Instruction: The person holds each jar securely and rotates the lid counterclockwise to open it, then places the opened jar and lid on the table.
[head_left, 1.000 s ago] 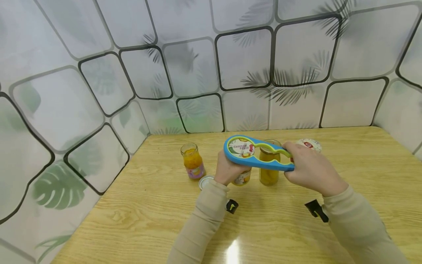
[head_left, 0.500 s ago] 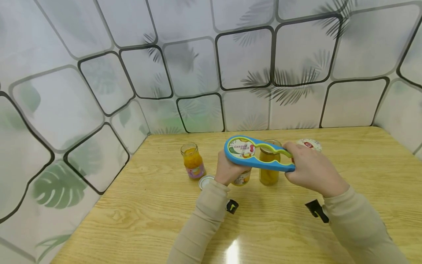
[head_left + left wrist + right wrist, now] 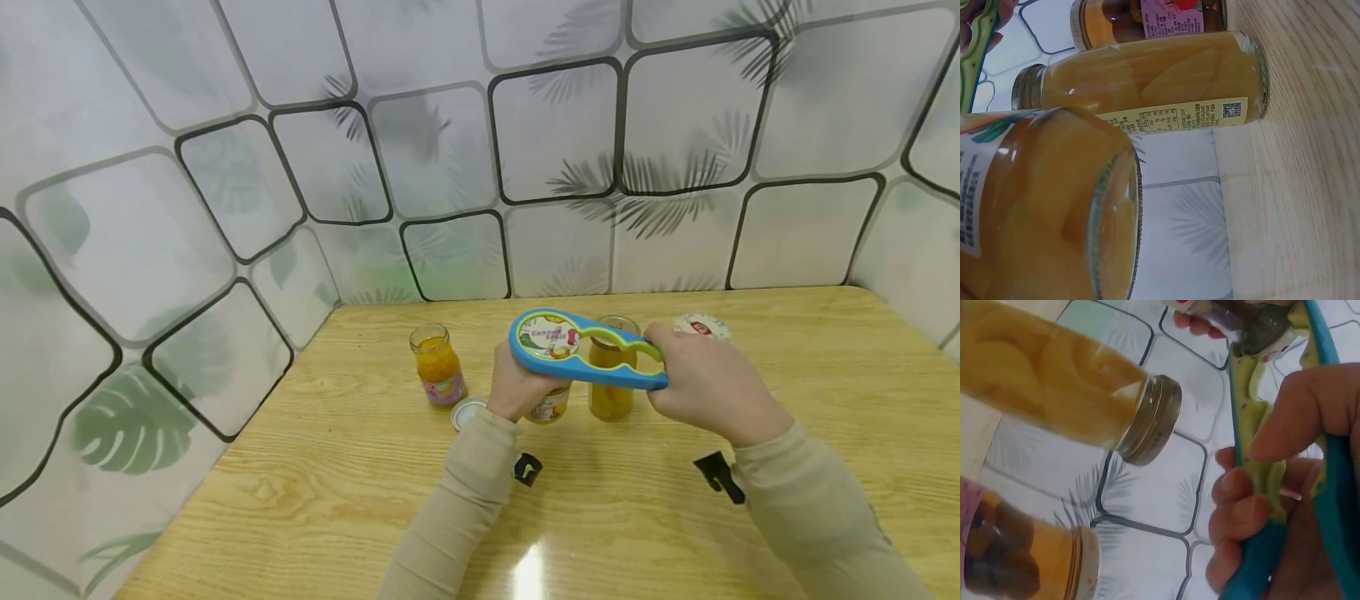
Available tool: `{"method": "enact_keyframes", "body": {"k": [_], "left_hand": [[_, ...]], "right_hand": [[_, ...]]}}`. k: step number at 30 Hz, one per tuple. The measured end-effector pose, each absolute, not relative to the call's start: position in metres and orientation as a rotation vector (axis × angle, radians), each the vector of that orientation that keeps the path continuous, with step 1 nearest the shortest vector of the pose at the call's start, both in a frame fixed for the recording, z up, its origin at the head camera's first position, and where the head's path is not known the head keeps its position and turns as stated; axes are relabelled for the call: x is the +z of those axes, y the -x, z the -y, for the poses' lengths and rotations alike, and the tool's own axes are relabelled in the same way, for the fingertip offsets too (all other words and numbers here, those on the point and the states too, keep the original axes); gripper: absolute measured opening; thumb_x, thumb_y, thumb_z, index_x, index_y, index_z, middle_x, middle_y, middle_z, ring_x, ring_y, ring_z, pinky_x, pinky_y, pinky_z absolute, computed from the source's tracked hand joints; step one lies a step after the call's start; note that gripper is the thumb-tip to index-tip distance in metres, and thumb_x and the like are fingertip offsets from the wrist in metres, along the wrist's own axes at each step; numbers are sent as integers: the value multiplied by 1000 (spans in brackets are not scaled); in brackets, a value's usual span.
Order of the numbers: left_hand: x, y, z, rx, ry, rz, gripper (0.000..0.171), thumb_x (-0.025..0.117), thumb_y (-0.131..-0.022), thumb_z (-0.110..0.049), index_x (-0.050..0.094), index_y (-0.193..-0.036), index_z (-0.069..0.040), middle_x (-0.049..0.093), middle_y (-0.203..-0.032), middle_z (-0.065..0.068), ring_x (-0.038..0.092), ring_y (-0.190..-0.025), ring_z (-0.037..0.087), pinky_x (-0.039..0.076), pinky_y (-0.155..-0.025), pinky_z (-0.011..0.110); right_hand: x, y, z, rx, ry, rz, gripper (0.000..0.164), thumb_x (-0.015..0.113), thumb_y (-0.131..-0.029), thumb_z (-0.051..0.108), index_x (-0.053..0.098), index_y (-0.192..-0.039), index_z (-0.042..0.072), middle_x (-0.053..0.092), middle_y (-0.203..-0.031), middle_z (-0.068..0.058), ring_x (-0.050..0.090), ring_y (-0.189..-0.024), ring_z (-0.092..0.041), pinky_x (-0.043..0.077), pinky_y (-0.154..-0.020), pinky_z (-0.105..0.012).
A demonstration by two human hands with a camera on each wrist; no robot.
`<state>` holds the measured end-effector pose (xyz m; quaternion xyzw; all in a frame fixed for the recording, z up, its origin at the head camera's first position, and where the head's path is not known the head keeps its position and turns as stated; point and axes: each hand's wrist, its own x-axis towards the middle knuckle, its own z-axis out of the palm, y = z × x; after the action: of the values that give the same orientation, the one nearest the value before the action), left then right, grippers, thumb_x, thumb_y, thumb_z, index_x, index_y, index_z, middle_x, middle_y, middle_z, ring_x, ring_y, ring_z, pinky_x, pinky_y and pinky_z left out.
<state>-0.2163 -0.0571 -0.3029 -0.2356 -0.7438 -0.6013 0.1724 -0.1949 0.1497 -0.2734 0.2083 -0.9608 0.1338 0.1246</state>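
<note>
Jar opener (image 3: pixel 609 374) points left, crosswise, its end around a lid (image 3: pixel 550 336), right hand (image 3: pixel 711 385) gripping it, left hand (image 3: pixel 517 385) holding a jar (image 3: pixel 552 405).

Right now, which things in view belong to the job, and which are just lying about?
In the job:
held jar, in the left hand
blue opener, in the right hand

Apparently just about:
open jar
loose lid
tall lidded jar
dark-fruit jar

Runs left to right from a leftmost jar (image 3: pixel 441 367) and nearer lid (image 3: pixel 467 414) on the table (image 3: pixel 337 500), to a held jar (image 3: pixel 551 405) with its top in the opener (image 3: pixel 600 372), then a middle jar (image 3: pixel 612 403) and, beyond the right grip (image 3: pixel 708 385), a rightmost jar (image 3: pixel 703 325).
</note>
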Motion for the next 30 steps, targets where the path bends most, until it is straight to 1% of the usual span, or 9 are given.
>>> {"method": "enact_keyframes", "body": {"k": [4,6,9,11,13,20,22,27,30], "left_hand": [[-317,229,58,-1691,704,2076,49,71,-58,8,56,-105,7,63,-93,20,60,-83,25,48,-75,27],[-316,228,57,-1685,709,2078,48,71,-58,8,56,-104,8,63,-92,20,60,-83,26,48,-75,26],[-307,219,55,-1680,706,2090,47,69,-59,10,56,-103,11,62,-92,22,60,-84,29,48,-75,26],[-300,212,54,-1684,693,2104,46,68,-59,12,55,-103,12,62,-92,24,59,-84,32,48,-75,25],[-300,212,54,-1684,696,2095,46,69,-59,11,55,-102,12,62,-92,24,59,-83,31,48,-75,25],[-323,231,53,-1690,713,2074,51,72,-58,7,56,-106,7,62,-95,19,60,-85,24,48,-76,25],[-326,233,53,-1671,719,2061,51,72,-58,5,55,-107,7,62,-95,18,60,-85,22,47,-76,25],[-328,234,53,-1644,726,2022,49,73,-59,3,56,-105,7,63,-94,18,60,-85,23,48,-77,26],[-327,234,54,-1649,717,2033,50,74,-59,3,56,-106,6,63,-95,17,60,-86,23,47,-77,26]], "right_hand": [[-276,197,-152,286,-653,2733,28,62,-62,8,49,-87,6,38,-52,3,31,-43,-12,24,-37,-26],[-277,198,-152,233,-676,2676,27,61,-60,8,48,-83,6,36,-51,4,30,-41,-12,25,-36,-26],[-279,198,-153,169,-700,2589,25,59,-57,8,45,-78,7,33,-50,5,28,-39,-12,25,-34,-26],[-280,199,-154,147,-712,2550,25,57,-56,7,44,-77,7,32,-50,5,27,-38,-11,24,-34,-25],[-281,199,-154,129,-725,2511,25,57,-55,8,44,-76,7,31,-50,5,26,-37,-11,24,-33,-25],[-284,200,-156,113,-741,2394,24,60,-53,9,41,-68,10,26,-45,7,24,-36,-10,20,-33,-25],[-284,200,-156,108,-743,2371,23,59,-53,9,40,-66,11,25,-45,7,24,-36,-10,19,-33,-25],[-284,202,-156,71,-776,2308,21,55,-51,7,39,-64,11,24,-46,6,22,-36,-10,19,-33,-24],[-284,203,-156,51,-796,2293,23,57,-50,6,38,-63,10,24,-48,6,21,-36,-10,18,-33,-24]]}}
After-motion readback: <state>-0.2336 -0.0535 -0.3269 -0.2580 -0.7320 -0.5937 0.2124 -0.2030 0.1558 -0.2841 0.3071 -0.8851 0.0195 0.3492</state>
